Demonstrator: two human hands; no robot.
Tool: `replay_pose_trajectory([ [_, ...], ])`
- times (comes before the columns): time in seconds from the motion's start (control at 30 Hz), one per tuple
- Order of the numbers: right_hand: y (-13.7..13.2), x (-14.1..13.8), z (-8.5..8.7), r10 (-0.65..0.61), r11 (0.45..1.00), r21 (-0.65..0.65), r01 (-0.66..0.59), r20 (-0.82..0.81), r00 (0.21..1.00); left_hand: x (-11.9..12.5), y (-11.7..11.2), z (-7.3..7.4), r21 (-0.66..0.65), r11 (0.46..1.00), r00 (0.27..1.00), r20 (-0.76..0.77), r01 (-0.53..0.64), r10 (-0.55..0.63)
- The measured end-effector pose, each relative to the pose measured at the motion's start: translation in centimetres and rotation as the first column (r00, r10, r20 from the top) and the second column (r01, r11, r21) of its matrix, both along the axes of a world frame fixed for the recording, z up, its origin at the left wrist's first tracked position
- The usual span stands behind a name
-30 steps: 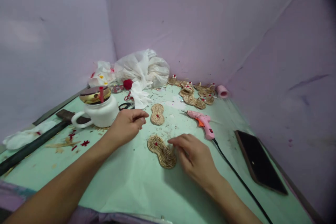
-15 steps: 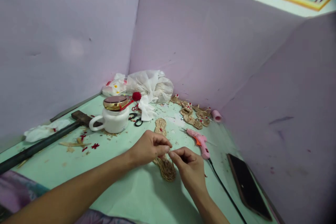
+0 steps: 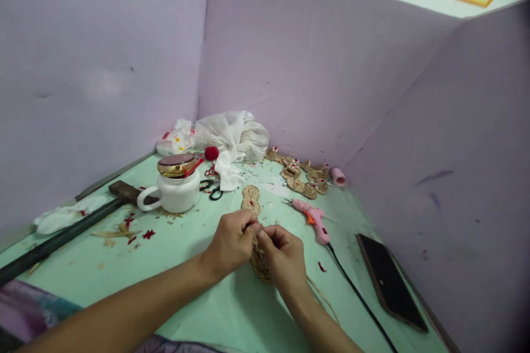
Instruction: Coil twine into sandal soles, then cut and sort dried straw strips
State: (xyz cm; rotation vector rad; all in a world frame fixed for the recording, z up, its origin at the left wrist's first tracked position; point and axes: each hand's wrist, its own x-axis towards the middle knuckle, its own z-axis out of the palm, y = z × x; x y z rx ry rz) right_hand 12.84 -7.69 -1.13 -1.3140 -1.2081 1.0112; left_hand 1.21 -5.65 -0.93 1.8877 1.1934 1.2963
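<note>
My left hand (image 3: 235, 242) is closed in a pinch, its thumb and forefinger tips meeting those of my right hand (image 3: 285, 258). The right hand pinches too. Whatever lies between the fingertips is too small and covered to make out. Just below them on the table is a coiled, braided jute piece (image 3: 260, 266), partly hidden by my hands. A sole-shaped jute piece (image 3: 250, 198) with a small red mark shows beyond the left hand; whether the two are joined is hidden. A thin jute strand (image 3: 325, 299) trails out beside my right wrist.
On the right lie a pink glue gun (image 3: 312, 219) with a black cord and a dark phone (image 3: 389, 281). Left stand a white mug (image 3: 179, 193) and a hammer (image 3: 124, 192). Behind are scissors (image 3: 216, 193), a plastic bag (image 3: 236, 135) and several jute pieces (image 3: 300, 182).
Both hands have come closer together, and the right hand has moved left. The jute strand beside the right wrist and a red scrap near the glue gun now show. The view has shifted slightly.
</note>
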Motion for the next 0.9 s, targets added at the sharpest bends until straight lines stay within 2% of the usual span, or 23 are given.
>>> replay_pose_trajectory([
  [0.13,0.2,-0.8,-0.1,0.027,0.999,0.028,-0.027,0.024,0.999,-0.2,0.4,-0.4,0.063,0.996,0.993,-0.101,-0.06,0.066],
  [0.23,0.7,-1.1,0.1,0.083,0.996,-0.01,-0.084,-0.037,0.996,-0.4,1.1,-0.6,0.002,0.999,0.992,-0.114,-0.048,0.048],
  [0.33,1.4,-1.1,0.5,0.13,0.985,-0.093,-0.145,-0.156,0.979,-0.6,1.8,-0.7,-0.092,0.993,0.996,-0.061,-0.076,0.07],
  [0.47,2.2,0.1,1.0,0.162,0.921,-0.27,-0.28,-0.388,0.907,-0.4,2.1,-0.7,-0.242,0.969,0.997,0.048,-0.043,0.056],
  [0.57,2.8,1.7,0.9,0.156,0.864,-0.331,-0.379,-0.541,0.827,-0.1,1.9,-0.2,-0.324,0.945,0.99,0.113,-0.041,0.082],
  [0.73,3.4,3.3,0.3,0.113,0.835,-0.348,-0.426,-0.649,0.752,0.2,1.7,0.5,-0.292,0.956,0.984,0.168,-0.006,0.058],
  [0.83,3.6,3.6,0.3,0.101,0.834,-0.345,-0.429,-0.67,0.736,0.2,1.7,0.4,-0.263,0.964,0.994,0.09,-0.032,0.058],
  [0.9,3.9,3.9,0.5,0.093,0.852,-0.342,-0.396,-0.646,0.758,0.1,1.7,0.2,-0.24,0.969,0.998,0.023,-0.052,0.059],
])
